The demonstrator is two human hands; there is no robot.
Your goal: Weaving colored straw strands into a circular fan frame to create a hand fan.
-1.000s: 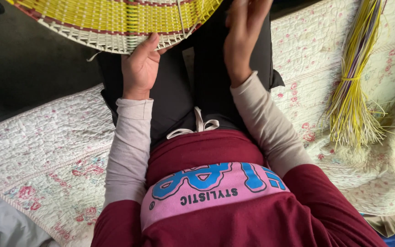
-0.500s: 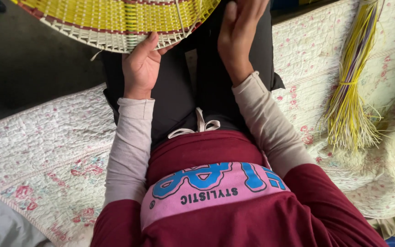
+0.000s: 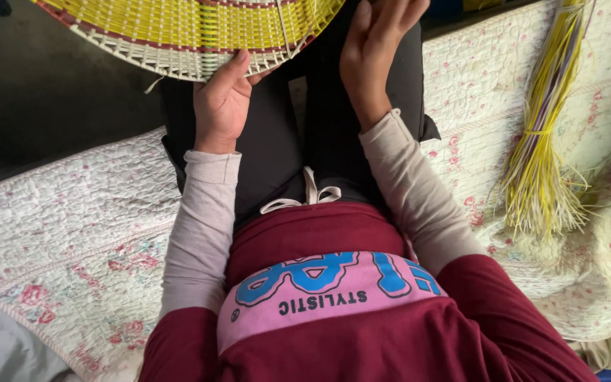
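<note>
A round woven basket piece (image 3: 178, 28) in yellow, white and dark red strips rests over my knees at the top of the view. My left hand (image 3: 220, 99) grips its near rim, thumb on top and fingers hidden under the weave. My right hand (image 3: 376, 49) is raised beside the basket's right edge, fingers spread and pointing up; a thin pale strip runs near its fingers, but whether it pinches the strip cannot be told. I sit in black trousers and a dark red top.
A bundle of long yellow, white and purple weaving strips (image 3: 542, 134) lies on the quilted floral bedcover (image 3: 72, 233) to my right. A dark floor (image 3: 44, 92) lies beyond the cover at the upper left.
My right hand has shifted slightly left and its fingers have spread. The left hand keeps its hold on the basket rim.
</note>
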